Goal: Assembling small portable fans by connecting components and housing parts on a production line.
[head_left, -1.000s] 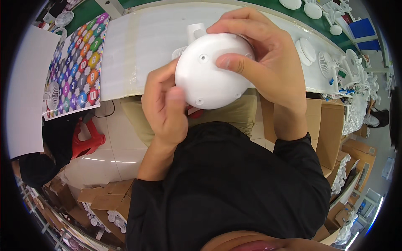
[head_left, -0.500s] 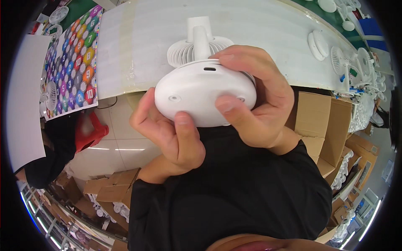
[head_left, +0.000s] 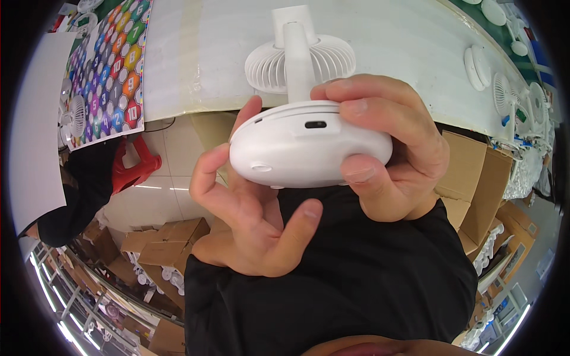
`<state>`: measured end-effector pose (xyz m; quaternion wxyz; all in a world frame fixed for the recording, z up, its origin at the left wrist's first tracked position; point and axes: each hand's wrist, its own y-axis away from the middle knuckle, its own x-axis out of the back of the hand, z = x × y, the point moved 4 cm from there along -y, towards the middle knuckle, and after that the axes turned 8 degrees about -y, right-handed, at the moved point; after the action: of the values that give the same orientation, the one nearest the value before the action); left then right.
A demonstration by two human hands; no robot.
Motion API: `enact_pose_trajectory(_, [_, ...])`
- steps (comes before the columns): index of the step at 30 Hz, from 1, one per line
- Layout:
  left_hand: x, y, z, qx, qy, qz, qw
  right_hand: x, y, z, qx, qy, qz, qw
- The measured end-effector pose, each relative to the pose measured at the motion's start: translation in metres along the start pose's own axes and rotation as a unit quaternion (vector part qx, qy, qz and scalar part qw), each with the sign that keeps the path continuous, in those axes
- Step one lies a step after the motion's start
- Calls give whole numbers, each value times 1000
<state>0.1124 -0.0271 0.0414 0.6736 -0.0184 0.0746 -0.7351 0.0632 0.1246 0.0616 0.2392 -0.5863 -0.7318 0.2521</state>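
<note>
White fan (head_left: 303, 118) held close before chest, base turned toward camera, grille head beyond, over white table (head_left: 202, 59). Right hand (head_left: 386, 154) fingers wrapped around base's right end, thumb on near edge. Left hand (head_left: 249, 213) fingers cup base from below, thumb loose. Colourful hexagon chart (head_left: 107, 71) lies left on table. Cardboard boxes (head_left: 172, 243) on floor.

One head-worn fisheye camera looks steeply down from above the person's chest, so the black shirt (head_left: 356, 285) fills the lower middle and the white workbench (head_left: 225, 53) curves across the top. It sits very near the left hand (head_left: 249, 219) and right hand (head_left: 392, 154), which hold a white desk fan (head_left: 309, 142) at the centre. A dark round rim bends straight edges; no second view shares the scene.
</note>
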Motion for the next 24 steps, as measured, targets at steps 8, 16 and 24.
enact_pose_trajectory(8, [6, -5, -9, -19, -3, 13, 1000, -3, -1, -1, -11, 4, -16, 1000])
enact_pose_trajectory(16, [6, -1, -15, -40, -20, -6, 999, -4, -1, 0, -16, -9, -42, 999])
enact_pose_trajectory(24, [10, -5, -20, -62, -33, 3, 998, -6, -1, -10, -72, 9, -6, 997])
